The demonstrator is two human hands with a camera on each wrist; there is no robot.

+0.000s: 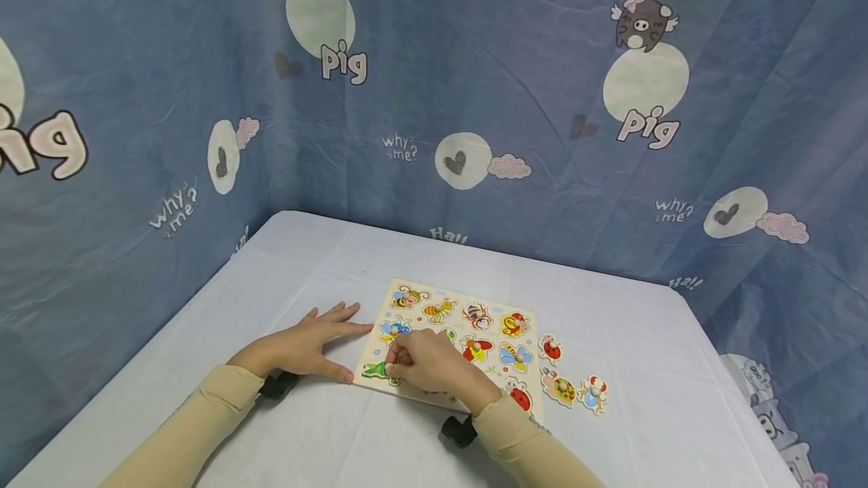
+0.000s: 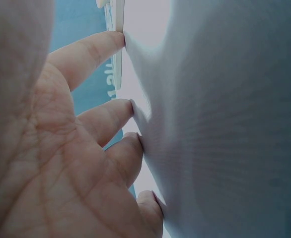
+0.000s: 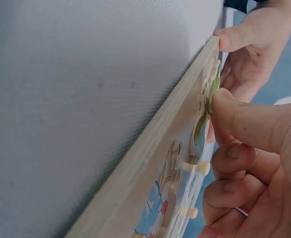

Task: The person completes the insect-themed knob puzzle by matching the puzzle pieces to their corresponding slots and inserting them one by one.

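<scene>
A pale wooden peg puzzle board [image 1: 367, 356] with colourful insect pieces lies on the white table. Spread fingers of my left hand [image 1: 298, 345] rest along its left side, index fingertip and thumb at the edge. In the left wrist view, the other fingertips of the left hand [image 2: 61, 144] press on the tablecloth. Over the lower left corner, my right hand [image 1: 430, 361] pinches a green insect puzzle piece [image 1: 375, 370] between thumb and index finger. The right wrist view shows this piece [image 3: 215, 83] slightly tilted at its recess, its knob hidden by the fingers.
Right of the board lie three loose pieces: a red ladybug piece [image 1: 551, 349], a yellow-green spotted beetle piece [image 1: 559, 388] and a blue-bodied insect piece [image 1: 593, 394]. A blue patterned curtain [image 1: 407, 96] hangs behind the white table [image 1: 312, 254].
</scene>
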